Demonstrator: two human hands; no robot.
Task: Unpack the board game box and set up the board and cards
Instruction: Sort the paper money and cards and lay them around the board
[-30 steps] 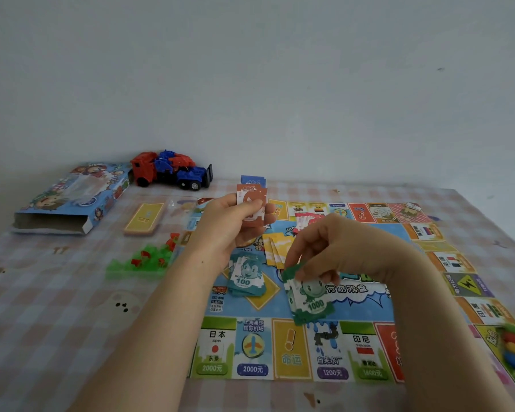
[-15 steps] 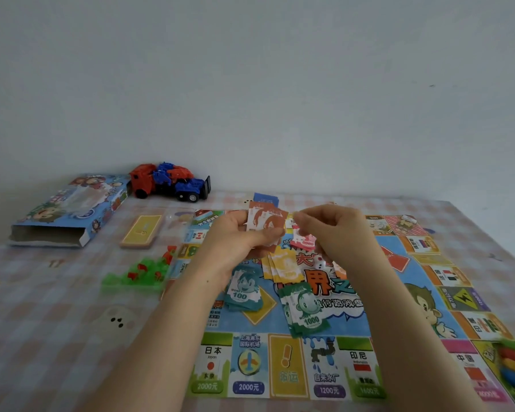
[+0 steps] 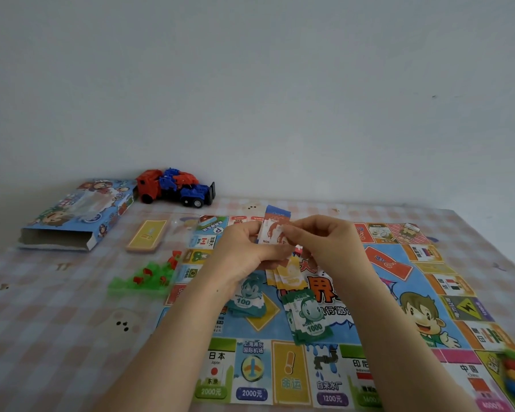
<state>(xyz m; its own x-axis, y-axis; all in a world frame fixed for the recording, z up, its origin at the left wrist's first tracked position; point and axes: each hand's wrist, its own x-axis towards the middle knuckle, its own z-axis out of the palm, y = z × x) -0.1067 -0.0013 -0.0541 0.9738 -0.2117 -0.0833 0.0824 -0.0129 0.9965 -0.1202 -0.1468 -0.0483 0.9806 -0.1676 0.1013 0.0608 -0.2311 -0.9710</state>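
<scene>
Gripping a small stack of play money (image 3: 272, 233) upright over the middle of the board (image 3: 422, 310), the left hand (image 3: 244, 248) faces the right hand (image 3: 324, 245), which pinches its right edge, sorted piles (image 3: 308, 319) lying just below toward the person.

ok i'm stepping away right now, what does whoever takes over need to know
Left hand holds the orange notes; right hand pinches their edge.
Board is unfolded; 100 notes, 1000 notes and yellow notes lie in piles on it.
Box lies open, far left.
Left: lay the orange notes down; yellow card deck sits off the board.
</scene>
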